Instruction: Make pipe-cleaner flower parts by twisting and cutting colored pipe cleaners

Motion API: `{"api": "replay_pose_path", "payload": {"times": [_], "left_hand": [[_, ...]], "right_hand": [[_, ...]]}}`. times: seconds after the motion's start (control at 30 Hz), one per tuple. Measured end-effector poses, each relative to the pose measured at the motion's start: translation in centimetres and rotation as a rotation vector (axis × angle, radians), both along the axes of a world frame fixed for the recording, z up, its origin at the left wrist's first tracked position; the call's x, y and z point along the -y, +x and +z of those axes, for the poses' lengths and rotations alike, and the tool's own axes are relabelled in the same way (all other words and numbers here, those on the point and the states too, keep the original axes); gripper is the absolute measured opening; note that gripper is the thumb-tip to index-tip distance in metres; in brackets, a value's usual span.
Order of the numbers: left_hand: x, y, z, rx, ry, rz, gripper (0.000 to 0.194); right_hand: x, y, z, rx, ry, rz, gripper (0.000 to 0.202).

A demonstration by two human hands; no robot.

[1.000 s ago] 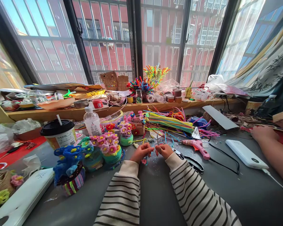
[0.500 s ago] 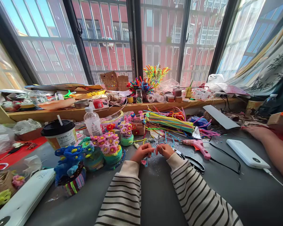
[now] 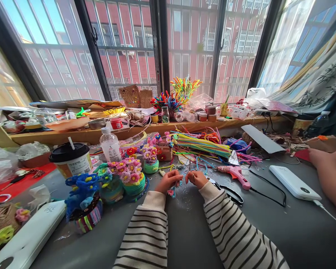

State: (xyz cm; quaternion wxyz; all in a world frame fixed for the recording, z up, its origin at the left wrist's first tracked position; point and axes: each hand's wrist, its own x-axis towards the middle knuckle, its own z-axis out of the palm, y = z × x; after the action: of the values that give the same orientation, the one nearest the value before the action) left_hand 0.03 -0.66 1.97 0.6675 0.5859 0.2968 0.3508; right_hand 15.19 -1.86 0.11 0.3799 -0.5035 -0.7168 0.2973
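Observation:
My left hand is closed in a pinch on a small light-blue fuzzy pipe cleaner piece. A pink fuzzy end hangs just below those fingers. Close by on the right, my right hand is closed around a pair of small scissors, whose thin metal tips point up and away; their handles are hidden in the fingers. The two hands are a small gap apart, low above the grey table, where pale blue fluff is scattered. Black-handled pliers lie beside my right wrist.
Pipe-cleaner flower pots stand on the left near a lidded cup and a bottle. Behind my hands lies a pipe cleaner bundle. On the right are a pink glue gun, a white power bank and another person's hand.
The other person's hand has moved right and nearer, toward the cardboard piece at the right edge. My own hands have barely shifted and keep the same holds.

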Motion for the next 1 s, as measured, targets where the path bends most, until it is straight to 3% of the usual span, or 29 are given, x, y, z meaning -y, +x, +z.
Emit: {"api": "replay_pose_path", "payload": {"times": [0.13, 0.43, 0.7, 1.0], "left_hand": [[0.11, 0.01, -0.01, -0.006, 0.002, -0.021, 0.028], [-0.08, 0.01, -0.11, 0.006, 0.008, 0.001, 0.029], [-0.16, -0.07, -0.02, 0.024, -0.004, -0.035, 0.026], [0.37, -0.10, 0.45, 0.055, -0.022, -0.037, 0.023]], "right_hand": [[0.19, -0.08, 0.19, 0.003, 0.016, 0.013, 0.074], [0.25, 0.33, 0.54, -0.039, 0.013, -0.144, 0.058], [0.07, 0.01, 0.00, 0.003, 0.007, 0.022, 0.075], [0.21, 0.05, 0.14, -0.008, 0.032, 0.040, 0.073]]}}
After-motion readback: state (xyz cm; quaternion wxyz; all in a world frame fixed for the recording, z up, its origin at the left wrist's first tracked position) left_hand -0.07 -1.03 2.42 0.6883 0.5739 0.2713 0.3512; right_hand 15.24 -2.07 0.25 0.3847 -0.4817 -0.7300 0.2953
